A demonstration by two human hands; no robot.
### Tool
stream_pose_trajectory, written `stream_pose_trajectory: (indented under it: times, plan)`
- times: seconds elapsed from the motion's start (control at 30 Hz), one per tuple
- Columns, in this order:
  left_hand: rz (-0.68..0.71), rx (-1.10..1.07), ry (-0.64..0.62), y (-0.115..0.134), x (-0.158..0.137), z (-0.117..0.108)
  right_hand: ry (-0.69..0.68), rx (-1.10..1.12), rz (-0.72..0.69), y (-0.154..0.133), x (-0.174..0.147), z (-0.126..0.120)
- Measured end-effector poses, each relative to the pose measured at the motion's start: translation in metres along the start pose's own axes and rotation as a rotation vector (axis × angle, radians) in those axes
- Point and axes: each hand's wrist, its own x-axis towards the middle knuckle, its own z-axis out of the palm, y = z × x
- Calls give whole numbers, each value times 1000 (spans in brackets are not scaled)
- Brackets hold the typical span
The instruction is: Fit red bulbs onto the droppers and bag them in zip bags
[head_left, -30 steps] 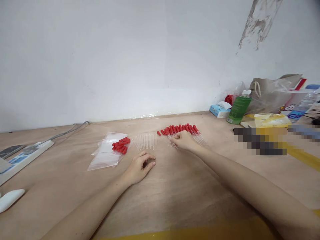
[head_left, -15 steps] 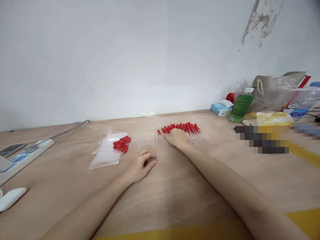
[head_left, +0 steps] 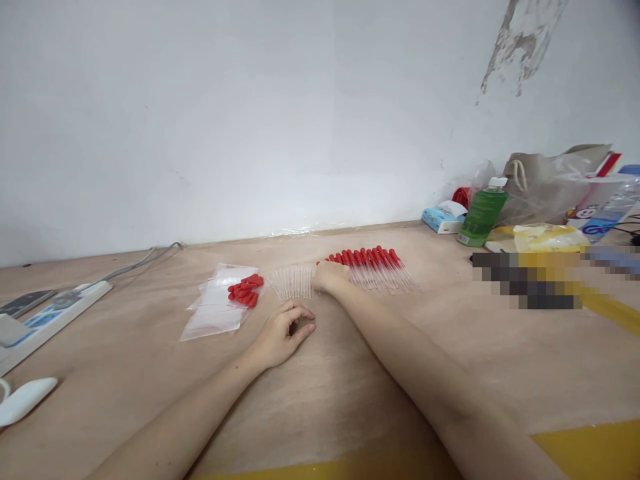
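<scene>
My left hand point(head_left: 289, 335) rests on the table with thumb and fingers apart and nothing between them. My right hand point(head_left: 331, 276) is at the left end of a row of glass droppers with red rubber bulbs point(head_left: 373, 259). Its fingers point away from me and are hidden behind the back of the hand, so I cannot see what they hold. Just left of it lies a row of bare clear glass tubes point(head_left: 293, 283). Loose red rubber bulbs point(head_left: 245, 292) are piled on clear plastic bags point(head_left: 215, 308) further left.
A white power strip point(head_left: 55, 323), a phone point(head_left: 25, 303) and a white mouse-like object point(head_left: 27, 401) are on the left. At the back right stand a tissue box point(head_left: 443, 219), a green bottle point(head_left: 483, 212) and several bags. A wall point(head_left: 250, 133) borders the table's far side.
My right hand has moved left along the droppers to the end of their row, uncovering more of their glass stems. My left hand has stayed almost still.
</scene>
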Motion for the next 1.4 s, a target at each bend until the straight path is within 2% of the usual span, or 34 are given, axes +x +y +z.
stream_pose_trajectory:
  times: [0.07, 0.13, 0.2, 0.27, 0.37, 0.5, 0.67, 0.83, 0.93, 1.03, 1.1, 1.17, 1.27, 1.4]
  plan:
    - [-8, 72, 53, -2, 1, -6, -13, 13, 2, 2, -3, -3]
    - [-11, 198, 183, -11, 5, -18, 4, 34, -28, 8, -12, -7]
    - [-30, 349, 348, -29, 9, -35, 52, 61, -86, 21, -26, -11]
    - [-124, 549, 413, -50, 13, -54, 110, 89, -149, 38, -44, -14]
    - [-228, 690, 415, -78, 15, -73, 246, 172, -320, 69, -68, -10]
    - [-265, 685, 316, -97, 12, -75, 428, 202, -503, 99, -88, 3]
    - [-234, 680, 250, -99, 10, -68, 523, 196, -577, 109, -97, 12]
    - [-236, 697, 310, -88, 10, -71, 517, 205, -622, 107, -98, 12]
    - [-236, 531, 411, -71, 14, -66, 506, 211, -612, 107, -98, 12]
    - [-278, 10, 453, -46, 18, -46, 485, 231, -628, 107, -99, 12]
    - [-304, -316, 357, -28, 18, -25, 483, 242, -650, 108, -99, 13]
    - [-334, -533, 258, -14, 15, -6, 491, 245, -666, 108, -99, 13]
    - [-336, -706, 182, -4, 10, 14, 489, 234, -681, 108, -100, 13]
    - [-313, -741, 162, -8, 7, 19, 478, 201, -695, 108, -100, 13]
